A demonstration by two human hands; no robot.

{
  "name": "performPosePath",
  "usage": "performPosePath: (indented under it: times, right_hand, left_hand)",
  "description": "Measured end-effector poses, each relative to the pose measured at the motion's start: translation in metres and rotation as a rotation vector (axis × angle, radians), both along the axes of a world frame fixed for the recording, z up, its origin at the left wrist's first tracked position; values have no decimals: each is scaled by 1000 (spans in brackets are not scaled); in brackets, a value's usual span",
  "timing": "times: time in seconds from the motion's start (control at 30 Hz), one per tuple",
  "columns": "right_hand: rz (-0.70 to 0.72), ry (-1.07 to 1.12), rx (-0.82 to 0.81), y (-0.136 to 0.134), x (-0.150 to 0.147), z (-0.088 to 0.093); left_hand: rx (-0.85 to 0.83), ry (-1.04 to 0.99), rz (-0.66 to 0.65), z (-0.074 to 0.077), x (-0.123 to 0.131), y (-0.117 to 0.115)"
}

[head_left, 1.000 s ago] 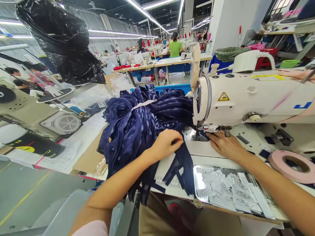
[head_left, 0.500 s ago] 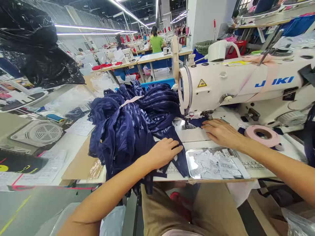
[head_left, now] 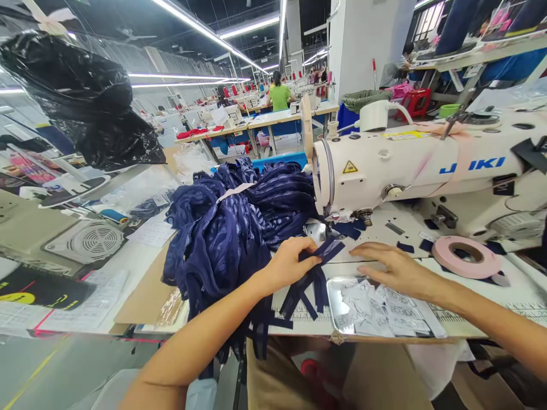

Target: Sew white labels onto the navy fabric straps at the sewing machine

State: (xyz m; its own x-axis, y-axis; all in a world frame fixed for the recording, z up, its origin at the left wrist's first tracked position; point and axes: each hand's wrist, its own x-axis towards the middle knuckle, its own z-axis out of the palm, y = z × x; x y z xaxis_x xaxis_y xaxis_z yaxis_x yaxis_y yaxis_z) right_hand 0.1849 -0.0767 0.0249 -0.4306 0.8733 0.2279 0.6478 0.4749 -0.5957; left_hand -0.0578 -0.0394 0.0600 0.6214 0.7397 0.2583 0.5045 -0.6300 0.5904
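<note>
My left hand (head_left: 291, 263) pinches navy fabric strips (head_left: 332, 250) between thumb and fingers, just in front of the sewing machine's needle area. The ends of the strips stick out past my fingertips, and others hang toward the table's front edge. My right hand (head_left: 395, 269) hovers to the right of them, fingers stretched out and apart, holding nothing. Beside my left hand lies a large heap of navy fabric pieces (head_left: 213, 239), tied with a pale band (head_left: 234, 192). A white sewing machine (head_left: 376, 165) stands behind both hands.
A metal tray (head_left: 334, 307) of printed white labels (head_left: 384, 312) sits at the table's front edge. To the right lies a pink tape roll (head_left: 442, 257), with navy scraps (head_left: 405, 247) nearby. A black plastic bag (head_left: 94, 102) hangs at upper left. Other people work farther back.
My left hand has lifted slightly and now grips the strips, whose ends are off the needle area. My right hand has drawn back from the needle toward me, letting go of the fabric.
</note>
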Motion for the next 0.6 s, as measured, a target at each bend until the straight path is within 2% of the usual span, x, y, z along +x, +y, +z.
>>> performPosePath:
  times: [0.13,0.23,0.3,0.37,0.43,0.47,0.53,0.6]
  right_hand:
    - [-67,367,-333,3,-19,8]
    - [-123,596,-429,10,-26,9]
    - [-163,711,-457,12,-28,9]
    - [-218,814,-491,13,-29,8]
    - [-267,902,-532,11,-31,9]
    - [-278,933,-550,9,-32,10]
    - [-281,964,-562,5,-33,14]
    - [-285,932,-518,1,-31,20]
  left_hand:
    - [-172,-101,-28,-7,23,12]
    - [-132,-100,-68,-13,31,12]
    - [69,-119,-24,-16,33,8]
    - [413,-112,23,-19,34,3]
    - [726,-39,-7,-21,37,-2]
    - [816,8,-40,-22,39,-5]
    - [848,62,-83,-23,44,-9]
    - [733,18,-62,-24,47,-12]
